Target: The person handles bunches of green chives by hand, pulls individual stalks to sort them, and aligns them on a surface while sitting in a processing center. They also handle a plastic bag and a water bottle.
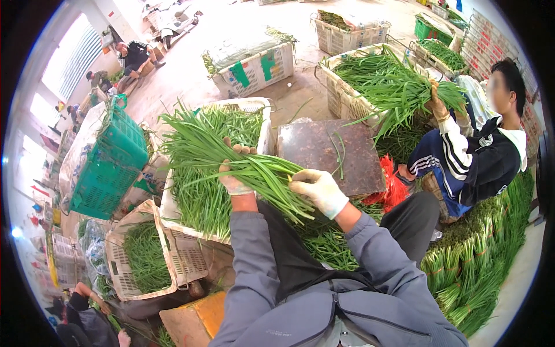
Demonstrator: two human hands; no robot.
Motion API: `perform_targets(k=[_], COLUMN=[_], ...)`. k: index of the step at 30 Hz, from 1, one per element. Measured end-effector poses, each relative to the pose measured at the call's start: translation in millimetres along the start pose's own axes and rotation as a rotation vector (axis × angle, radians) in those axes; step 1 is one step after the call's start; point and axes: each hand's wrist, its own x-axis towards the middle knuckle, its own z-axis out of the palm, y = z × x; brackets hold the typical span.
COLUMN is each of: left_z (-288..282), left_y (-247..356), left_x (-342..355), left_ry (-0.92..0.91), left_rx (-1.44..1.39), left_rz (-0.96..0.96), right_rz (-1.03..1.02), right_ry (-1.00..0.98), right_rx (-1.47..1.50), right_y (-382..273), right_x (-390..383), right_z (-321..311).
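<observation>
A loose bunch of garlic chives [254,169], long flat green leaves with paler stems, lies across my left hand [234,181]. That hand wears a soiled white glove, and its fingers curl round the bunch from below. At the stem end my right hand [321,189], also gloved, pinches with thumb and forefinger; a small yellowish bit shows at the fingertips. Below the bunch stands a white plastic crate [267,130] filled with more chives. Further loose greens [330,246] lie between my knees.
A brown-topped square board [321,151] with a few stray leaves lies ahead. To the right a seated co-worker [483,150] holds chives over another crate [341,95]. Red plastic strands [388,184], tied bundles [462,266], a green crate [110,162] and a crate of greens [185,263] surround me.
</observation>
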Motion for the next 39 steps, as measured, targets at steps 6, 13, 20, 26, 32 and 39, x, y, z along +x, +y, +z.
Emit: perform_targets(k=[6, 13, 20, 26, 32, 39], left_z=[6, 5, 11, 11, 14, 15], left_y=[0, 6, 14, 11, 16, 15], left_x=[1, 0, -9, -5, -11, -6], left_ry=[0.109, 0.106, -0.021, -0.066, 0.004, 0.016], left_rx=[-0.157, -0.012, -0.112, -0.071, -0.152, -0.157], left_rz=[0.03, 0.051, 0.038, 0.034, 0.075, 0.121], right_rz=[-0.073, 0.203, 0.171, -0.67, -0.548, -0.385], right_ry=[-0.141, -0.466, -0.177, 0.055, 0.38, 0.313], right_rx=[0.576, -0.117, -0.273, -0.963, -0.661, -0.629], right_y=[17, -34, -30, -32, -28, 10], right_x=[-49, -60, -54, -22, -25, -51], right_z=[-62, -67, -74, -38, -46, -38])
